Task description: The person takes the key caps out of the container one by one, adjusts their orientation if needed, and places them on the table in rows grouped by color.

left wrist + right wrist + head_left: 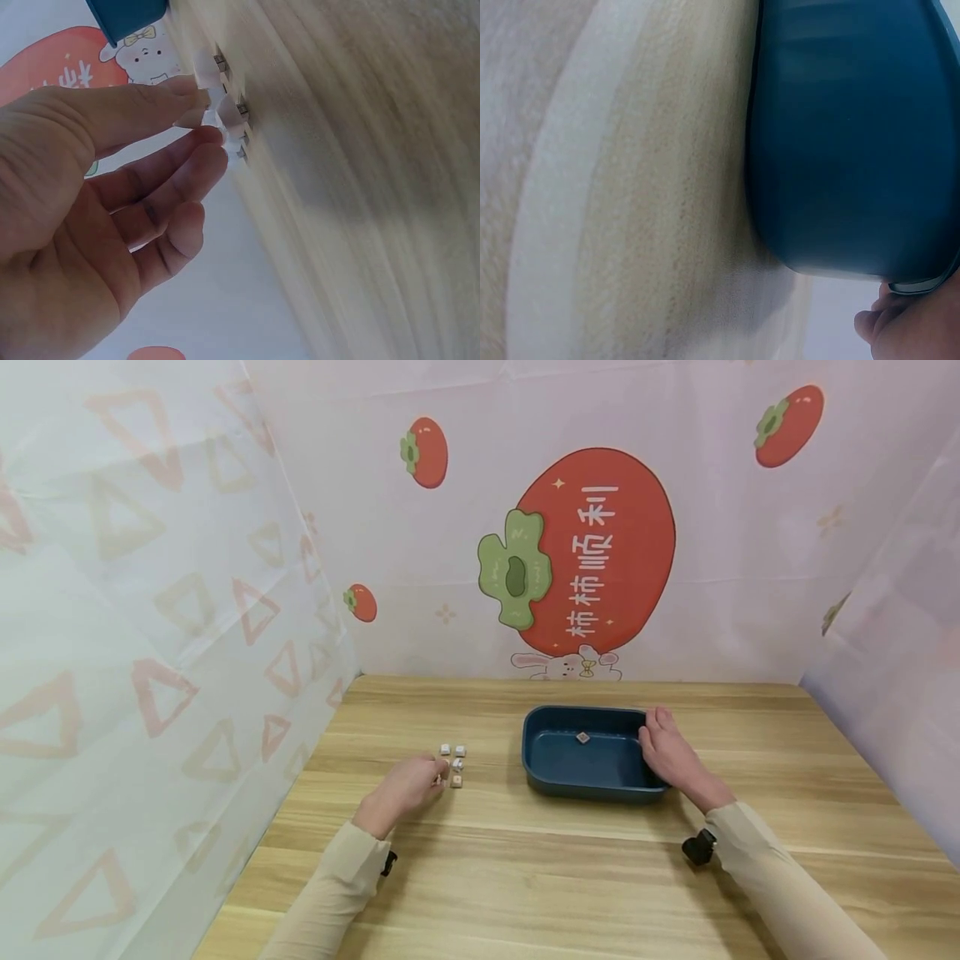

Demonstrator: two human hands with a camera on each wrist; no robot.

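Several small pale keycaps [460,751] stand in a cluster on the wooden table. Over the cluster's near left side is my left hand [405,789], its thumb and index fingertips pinching a keycap [439,781] that they partly cover. In the left wrist view, more keycaps [231,109] sit just past the fingertips, while the other fingers of the left hand [97,172] curl loosely. A dark blue rectangular tray [592,792] holds one brownish keycap [582,737]. My right hand [675,760] grips the tray's right end, fingers outside the rim and thumb at the inner edge.
The wooden table [480,877] runs up to a back wall sheet [720,610] printed with red persimmons. A white patterned sheet [187,693] closes off the left side. Bare wood separates the keycap cluster from the tray.
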